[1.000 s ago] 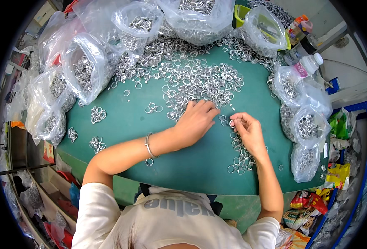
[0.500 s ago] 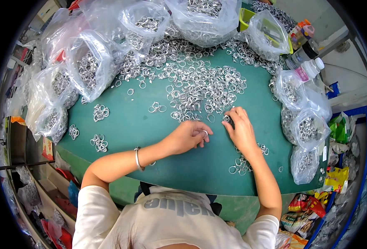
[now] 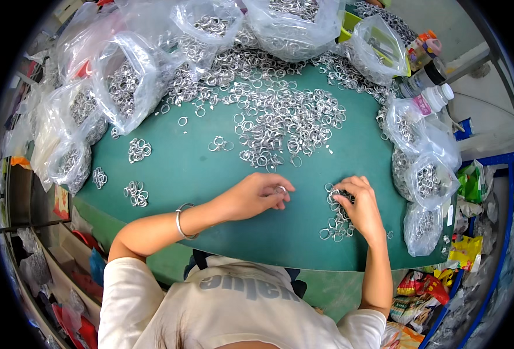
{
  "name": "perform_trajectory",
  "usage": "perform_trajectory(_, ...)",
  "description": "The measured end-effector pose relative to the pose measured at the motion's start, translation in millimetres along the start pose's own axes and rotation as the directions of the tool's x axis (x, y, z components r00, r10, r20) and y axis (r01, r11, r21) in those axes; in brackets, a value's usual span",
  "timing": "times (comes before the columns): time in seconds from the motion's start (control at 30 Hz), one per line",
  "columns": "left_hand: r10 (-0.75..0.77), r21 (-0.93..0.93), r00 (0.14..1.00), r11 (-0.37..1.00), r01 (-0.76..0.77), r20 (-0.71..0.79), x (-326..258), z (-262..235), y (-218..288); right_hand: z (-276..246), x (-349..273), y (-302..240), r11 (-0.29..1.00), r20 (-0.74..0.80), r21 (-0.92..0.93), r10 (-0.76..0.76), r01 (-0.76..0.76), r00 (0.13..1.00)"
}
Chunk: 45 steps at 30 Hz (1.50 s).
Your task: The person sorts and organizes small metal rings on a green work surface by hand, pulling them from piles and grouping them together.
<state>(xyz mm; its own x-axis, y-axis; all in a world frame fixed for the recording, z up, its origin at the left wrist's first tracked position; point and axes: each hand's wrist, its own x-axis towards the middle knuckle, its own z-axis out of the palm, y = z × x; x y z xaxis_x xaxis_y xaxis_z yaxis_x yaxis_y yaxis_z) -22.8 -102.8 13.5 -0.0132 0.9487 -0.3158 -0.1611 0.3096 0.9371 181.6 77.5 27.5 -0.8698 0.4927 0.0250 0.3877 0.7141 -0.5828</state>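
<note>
And there was the ring, just below the centre of the frame, a glint of silver in the left hand, its fingers curled in and closed around it, thumb side uppermost! It looked a light thing, stiff metal by the shine of it, no give in the band to speak of and little risk of breaking; the trouble, by my reckoning, was slipperiness, a smooth round edge that could roll out of a careless pinch. The band's two opposite sides seemed the place to take it, thumb against fingertip. Over to the right of centre, and here was the right hand, bent down over the small pile, fingertips together at its upper end, thumb a little below them; whether they gripped a ring there, I couldn't tell. Those rings lay loose and overlapping, so one would likely catch on its neighbour when lifted. Above both hands, upper middle of the frame, spread the big heap, thinning to a stray trio at its lower left. Out on the left sat three tidy clusters, upper, lower and outermost, all on the green table. And round the rim, what a crowd: clear bags of rings at upper left, top middle and right, with a white-capped bottle at upper right!
</note>
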Motion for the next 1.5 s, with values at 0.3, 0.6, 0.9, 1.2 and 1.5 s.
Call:
perform_trajectory(0.3,-0.088,-0.275,0.996,0.958,0.077,-0.026,-27.6,-4.1,-6.5,58.0,44.7,-35.3,0.949,-0.139,-0.217,-0.262,0.229,0.955)
perform_trajectory(0.6,-0.055,-0.277,0.987,0.961,0.012,-0.148,-61.8,-12.4,-14.0,5.1,2.7,-31.6,0.830,0.085,-0.549,-0.064,0.100,0.994)
perform_trajectory(0.9,-0.106,-0.295,0.990,0.953,0.074,-0.093,-59.5,-6.4,-10.7,68.5,54.7,-67.3,0.932,-0.089,-0.163,-0.342,0.325,0.935)
perform_trajectory(1.2,-0.103,-0.311,0.986,0.949,0.057,-0.133,-68.0,-13.3,-19.7,63.9,46.6,-36.8,0.748,0.086,0.629,0.203,-0.212,0.975)
perform_trajectory(1.5,-0.042,-0.313,0.989,0.950,-0.005,-0.141,-62.7,-9.9,-20.9,52.3,37.3,-42.8,0.473,0.223,0.826,0.227,-0.307,0.948)
